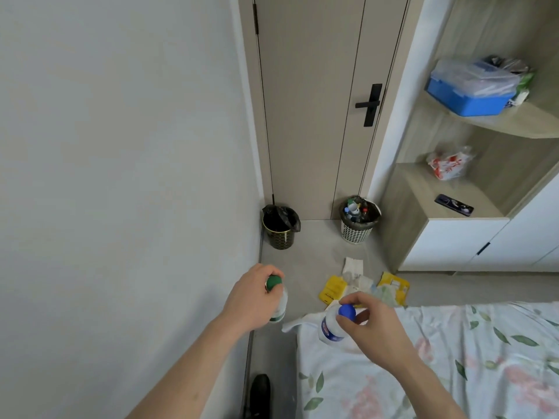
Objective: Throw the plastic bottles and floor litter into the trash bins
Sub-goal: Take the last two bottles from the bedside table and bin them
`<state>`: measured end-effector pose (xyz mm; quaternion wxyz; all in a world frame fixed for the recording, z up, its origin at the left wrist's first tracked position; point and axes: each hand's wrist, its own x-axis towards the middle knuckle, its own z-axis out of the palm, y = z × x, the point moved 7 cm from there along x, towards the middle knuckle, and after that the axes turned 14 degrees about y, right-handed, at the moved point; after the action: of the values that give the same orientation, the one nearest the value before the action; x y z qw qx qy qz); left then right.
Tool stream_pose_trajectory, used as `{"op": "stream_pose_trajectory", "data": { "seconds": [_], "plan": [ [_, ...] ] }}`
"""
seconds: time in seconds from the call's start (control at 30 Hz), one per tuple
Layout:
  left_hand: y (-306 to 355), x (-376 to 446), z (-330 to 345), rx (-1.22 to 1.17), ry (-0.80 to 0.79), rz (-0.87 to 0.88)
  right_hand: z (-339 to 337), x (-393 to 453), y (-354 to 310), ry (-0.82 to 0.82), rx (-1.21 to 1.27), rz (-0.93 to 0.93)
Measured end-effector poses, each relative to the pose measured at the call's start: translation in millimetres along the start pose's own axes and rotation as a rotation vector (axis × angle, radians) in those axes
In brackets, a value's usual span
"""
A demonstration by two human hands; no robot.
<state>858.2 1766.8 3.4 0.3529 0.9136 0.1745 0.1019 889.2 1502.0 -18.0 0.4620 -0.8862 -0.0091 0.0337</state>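
head view | left hand (252, 300) grips the green-capped bottle (276, 297), right hand (367, 326) grips the blue-capped bottle (334, 323) over the bed (453, 358) corner | risk: white mesh bin (358, 225) looks stuffed, so a toss could bounce out; black bin (279, 226) sits tight in the wall corner | room: narrow floor strip; wrappers (363, 285) underfoot, could slip

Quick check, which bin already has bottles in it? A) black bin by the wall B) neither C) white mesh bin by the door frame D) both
C: the white mesh bin shows bottles and caps piled at its rim, while the black bin shows only a dark liner inside.
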Motion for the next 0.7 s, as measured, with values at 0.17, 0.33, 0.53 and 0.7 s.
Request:
{"op": "stream_pose_trajectory", "data": {
  "seconds": [0.17, 0.33, 0.53, 0.7],
  "plan": [
    [10, 95, 27, -0.027, -0.022, 0.040, 15, 74, -12, 0.025, -0.011, 0.001],
    [20, 207, 64, -0.011, -0.111, 0.088, 33, 162, -18, 0.084, -0.032, 0.084],
    [47, 339, 89, 0.002, -0.180, 0.170, 45, 265, -40, 0.141, -0.066, 0.154],
    [68, 399, 110, -0.005, -0.237, 0.221, 38, 314, -38, 0.180, -0.088, 0.208]
  ]
}}
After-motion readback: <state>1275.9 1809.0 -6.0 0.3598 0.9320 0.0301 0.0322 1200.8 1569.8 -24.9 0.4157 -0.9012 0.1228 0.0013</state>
